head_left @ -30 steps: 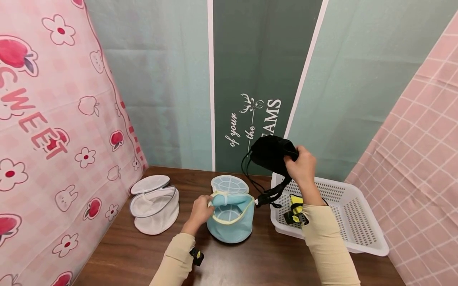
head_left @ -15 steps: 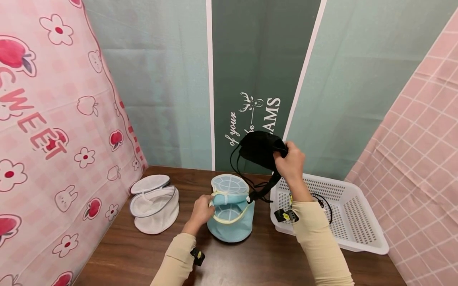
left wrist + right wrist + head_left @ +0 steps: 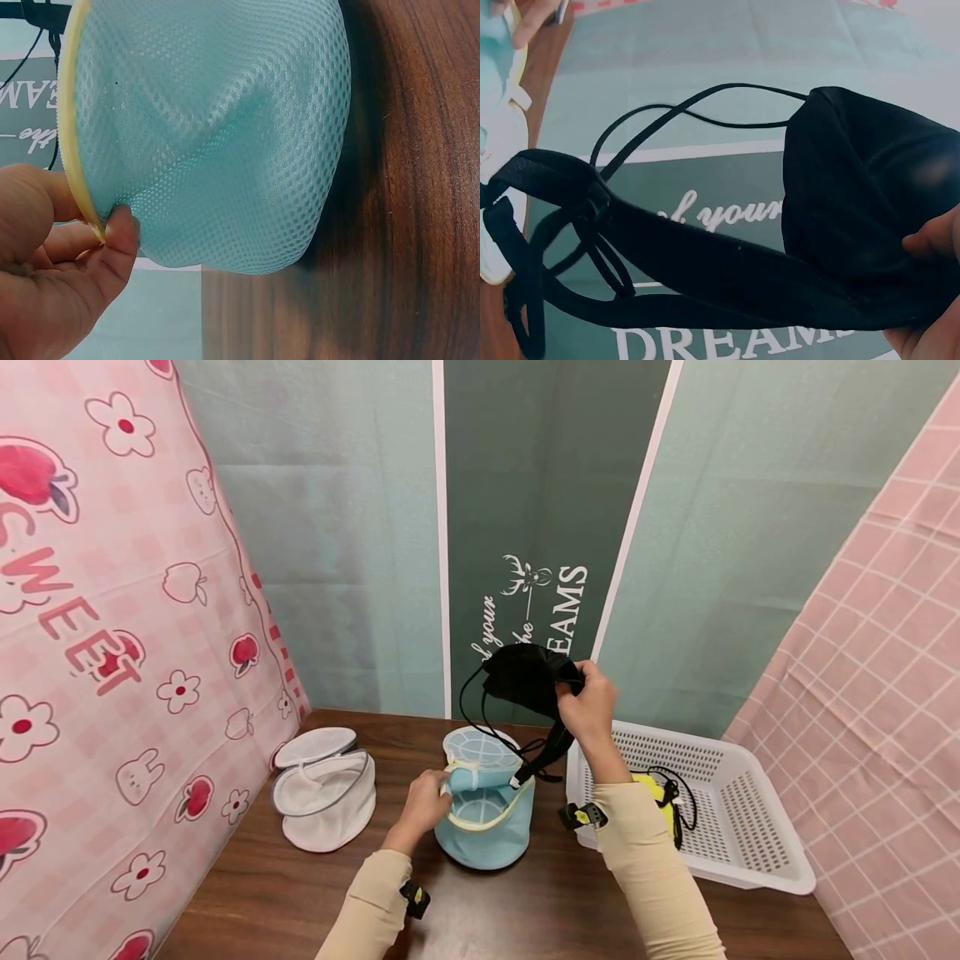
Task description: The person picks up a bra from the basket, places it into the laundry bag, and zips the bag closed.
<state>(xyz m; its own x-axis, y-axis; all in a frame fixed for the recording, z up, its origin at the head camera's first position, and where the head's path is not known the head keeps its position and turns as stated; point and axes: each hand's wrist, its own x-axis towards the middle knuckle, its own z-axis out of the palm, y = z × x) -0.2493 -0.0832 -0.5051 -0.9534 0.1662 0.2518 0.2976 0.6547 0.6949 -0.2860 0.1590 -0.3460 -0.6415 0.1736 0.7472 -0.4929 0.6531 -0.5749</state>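
My left hand (image 3: 424, 800) pinches the yellow zipped rim of a light blue mesh laundry bag (image 3: 482, 850), which stands on the table with its lid folded back. In the left wrist view, thumb and fingers are closed on that rim beside the mesh wall (image 3: 225, 150). My right hand (image 3: 590, 703) grips a black bra (image 3: 527, 675) by its cup end, above the bag and the basket's left side. Its thin straps and band hang down, and the band's lower end reaches the bag's opening. In the right wrist view the folded cup (image 3: 855, 180) and trailing band (image 3: 705, 262) show.
A white mesh laundry bag (image 3: 330, 822) with its lid up stands at the left. On the right, a white perforated basket (image 3: 772, 868) holds a yellow item with black cords (image 3: 663, 797), partly behind my right sleeve. Printed cloths (image 3: 360, 543) hang behind the table (image 3: 247, 902).
My right hand has moved left with the bra, bringing its hanging band over the blue bag's opening. More of the yellow item in the basket shows. The left hand stays on the rim.
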